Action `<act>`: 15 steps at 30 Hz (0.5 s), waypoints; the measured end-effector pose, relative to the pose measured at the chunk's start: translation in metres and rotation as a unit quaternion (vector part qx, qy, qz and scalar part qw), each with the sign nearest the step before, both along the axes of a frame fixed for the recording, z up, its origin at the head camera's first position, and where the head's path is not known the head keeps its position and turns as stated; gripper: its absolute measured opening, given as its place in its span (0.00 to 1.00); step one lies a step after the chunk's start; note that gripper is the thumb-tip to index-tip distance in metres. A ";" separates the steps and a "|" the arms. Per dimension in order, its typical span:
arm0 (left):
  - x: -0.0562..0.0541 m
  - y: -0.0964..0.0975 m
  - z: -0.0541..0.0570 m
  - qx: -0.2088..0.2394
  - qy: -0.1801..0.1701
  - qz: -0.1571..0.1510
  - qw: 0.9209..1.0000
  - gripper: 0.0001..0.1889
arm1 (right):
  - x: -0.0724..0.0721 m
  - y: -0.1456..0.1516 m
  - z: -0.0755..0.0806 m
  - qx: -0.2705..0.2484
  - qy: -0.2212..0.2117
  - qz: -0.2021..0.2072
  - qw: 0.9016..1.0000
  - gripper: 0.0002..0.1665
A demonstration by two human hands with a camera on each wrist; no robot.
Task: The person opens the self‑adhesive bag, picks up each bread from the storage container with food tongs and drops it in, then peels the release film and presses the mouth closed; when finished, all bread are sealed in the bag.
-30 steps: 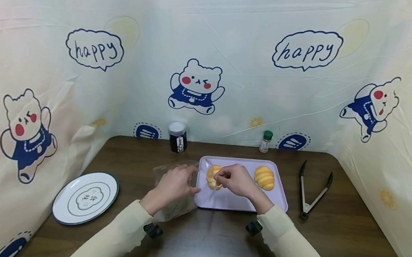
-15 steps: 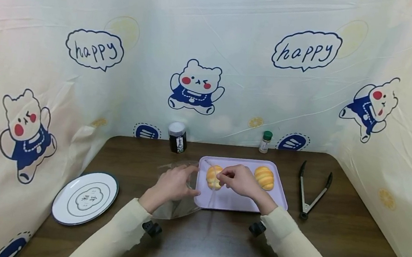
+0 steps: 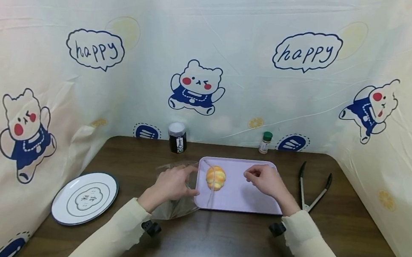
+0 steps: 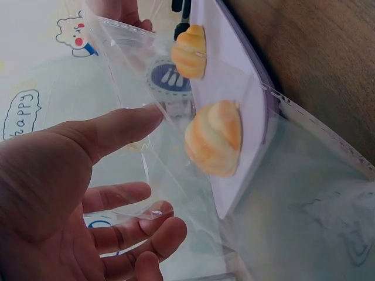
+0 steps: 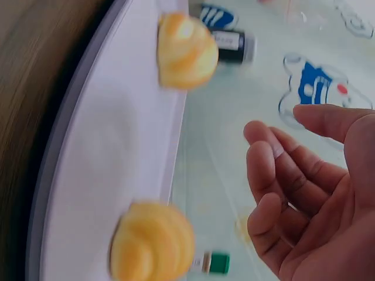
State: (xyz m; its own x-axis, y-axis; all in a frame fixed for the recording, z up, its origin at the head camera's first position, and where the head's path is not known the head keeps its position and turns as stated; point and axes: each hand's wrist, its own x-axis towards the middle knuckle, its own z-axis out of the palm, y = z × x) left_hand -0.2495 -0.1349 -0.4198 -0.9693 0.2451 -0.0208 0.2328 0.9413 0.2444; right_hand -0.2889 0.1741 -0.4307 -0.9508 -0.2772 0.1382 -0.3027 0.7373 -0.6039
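Currently, head view: one lilac tray (image 3: 237,203) on the counter (image 3: 191,246) holds one visible roll (image 3: 215,178); one clear bag (image 3: 172,211) overlaps its left end, left hand (image 3: 174,183) at the bag, thumb and fingers spread; right hand (image 3: 267,180) above tray, loosely bent, gripping nothing. Left wrist: two rolls, both in tray. Right wrist: same two rolls, one bottle (image 5: 215,263), one jar (image 5: 233,47).

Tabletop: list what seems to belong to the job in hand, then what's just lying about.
Probably in the job:
clear plastic bag, at the left hand
lilac tray, under the right hand
left bread roll
right bread roll

Apparently lying about:
round white plate
kitchen tongs
white-lidded dark jar
green-capped bottle
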 end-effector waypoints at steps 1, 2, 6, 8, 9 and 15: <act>0.000 0.000 0.000 -0.001 0.000 0.000 1.000 0.40 | -0.001 0.007 0.000 0.011 0.005 -0.010 1.000 0.12; 0.000 0.000 0.000 -0.001 -0.001 0.000 1.000 0.40 | -0.001 0.014 -0.001 0.020 0.005 -0.022 1.000 0.13; 0.000 0.001 0.000 -0.004 -0.002 0.000 1.000 0.40 | -0.002 0.041 -0.004 0.061 -0.004 -0.067 0.996 0.17; 0.000 0.001 0.000 -0.004 -0.003 0.001 1.000 0.40 | -0.001 0.054 -0.005 0.080 -0.016 -0.087 0.993 0.19; 0.000 0.001 0.000 -0.005 -0.004 0.002 1.000 0.40 | -0.001 0.061 -0.006 0.092 -0.024 -0.097 0.991 0.20; -0.001 0.001 0.000 -0.005 -0.003 0.004 1.000 0.40 | 0.004 0.096 -0.009 0.182 -0.096 -0.170 0.964 0.30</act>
